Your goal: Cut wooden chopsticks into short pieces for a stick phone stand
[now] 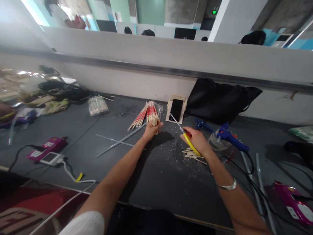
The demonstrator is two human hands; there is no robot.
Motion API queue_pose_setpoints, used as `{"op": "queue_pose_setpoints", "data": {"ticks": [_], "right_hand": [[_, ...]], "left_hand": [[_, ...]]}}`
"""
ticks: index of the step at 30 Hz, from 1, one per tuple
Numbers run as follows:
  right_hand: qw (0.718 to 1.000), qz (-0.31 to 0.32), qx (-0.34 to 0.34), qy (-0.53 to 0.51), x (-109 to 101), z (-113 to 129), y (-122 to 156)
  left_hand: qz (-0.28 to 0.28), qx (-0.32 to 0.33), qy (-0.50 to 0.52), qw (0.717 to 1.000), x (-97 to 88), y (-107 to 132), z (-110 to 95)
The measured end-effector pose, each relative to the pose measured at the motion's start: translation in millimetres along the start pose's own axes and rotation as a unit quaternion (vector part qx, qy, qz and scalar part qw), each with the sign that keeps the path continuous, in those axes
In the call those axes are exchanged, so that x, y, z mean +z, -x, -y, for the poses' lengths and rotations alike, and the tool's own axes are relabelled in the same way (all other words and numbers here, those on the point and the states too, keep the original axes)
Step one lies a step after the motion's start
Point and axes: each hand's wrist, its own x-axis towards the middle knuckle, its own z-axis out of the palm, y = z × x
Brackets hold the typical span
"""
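Note:
My left hand (153, 129) is closed round a small bundle of pale wooden sticks (154, 121), held upright above the dark table. My right hand (196, 139) grips scissors (191, 144) with yellow and red handles, their long thin metal blades pointing away and to the left, apart from the bundle. Just beyond my left hand lie chopsticks in red-printed wrappers (140, 118), fanned out. Short cut wooden sticks (193, 154) lie in a pile under my right hand, partly hidden by it. Small pale chips are scattered between the hands.
A phone (176, 109) lies on a beige pad near a black bag (220, 101). Blue glue guns (231, 138) stand at right with cables. Clear glue sticks (122, 141) cross at left. Purple power strips (46, 148) lie on both sides. A low partition (146, 49) closes the back.

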Motion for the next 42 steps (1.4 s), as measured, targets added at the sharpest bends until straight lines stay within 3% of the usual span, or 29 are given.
{"op": "queue_pose_setpoints", "data": {"ticks": [5, 12, 21, 26, 31, 35, 37, 42], "right_hand": [[1.000, 0.012, 0.004, 0.004, 0, 0, 0], [0.997, 0.049, 0.026, 0.046, 6, 3, -1], [0.992, 0.019, 0.014, 0.122, -4, 25, 8], [0.990, 0.012, 0.008, 0.138, -5, 31, 11], [0.988, 0.025, 0.008, 0.151, -1, 31, 10], [0.986, 0.004, 0.041, 0.162, 0, 30, 8], [0.982, 0.016, 0.071, 0.175, 0, 29, 8], [0.962, 0.118, 0.127, 0.211, 11, 36, 13]], "left_hand": [[-0.063, 0.010, 0.003, 0.998, 2.8, -1, 3], [-0.052, -0.014, -0.044, 0.998, 4.6, 2, 5], [-0.037, -0.041, -0.067, 0.996, 16.8, 8, 4], [-0.097, -0.020, -0.032, 0.995, 23.2, 9, 6], [-0.060, -0.056, -0.053, 0.995, 27.7, 12, 7], [-0.068, -0.048, -0.058, 0.995, 29.6, 14, 7], [-0.066, -0.045, -0.055, 0.995, 30.0, 14, 7], [-0.055, -0.058, -0.065, 0.995, 28.2, 13, 9]]}}
